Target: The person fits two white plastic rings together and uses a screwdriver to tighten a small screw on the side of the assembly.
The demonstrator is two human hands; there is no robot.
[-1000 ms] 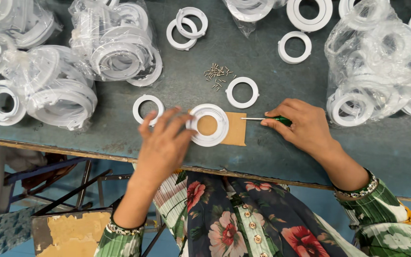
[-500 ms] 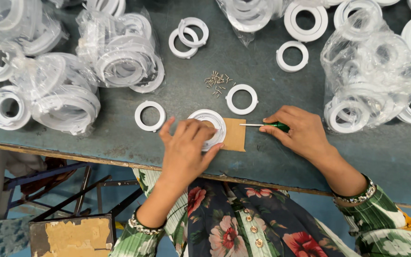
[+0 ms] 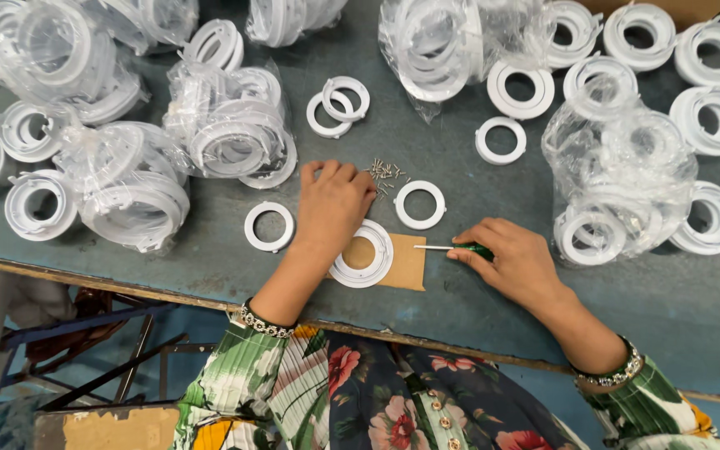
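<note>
My left hand [image 3: 332,204] reaches forward over the table, fingers curled down at a small heap of screws [image 3: 387,172]; whether it holds one is hidden. Just behind its wrist a white plastic ring [image 3: 363,254] lies on a square of brown cardboard [image 3: 406,263]. My right hand [image 3: 514,260] rests to the right, gripping a green-handled screwdriver [image 3: 450,247] whose metal tip points left toward that ring. Two more loose white rings lie close by, one left of my left hand [image 3: 268,226] and one beside the screws [image 3: 419,204].
Clear plastic bags stuffed with white rings [image 3: 227,125] crowd the left, back and right [image 3: 618,175] of the grey-green table [image 3: 460,308]. Loose rings [image 3: 502,139] lie between them. The table's front edge runs just under my forearms.
My left hand has left the ring on the cardboard and moved forward to the heap of screws. The right hand stays put with the screwdriver.
</note>
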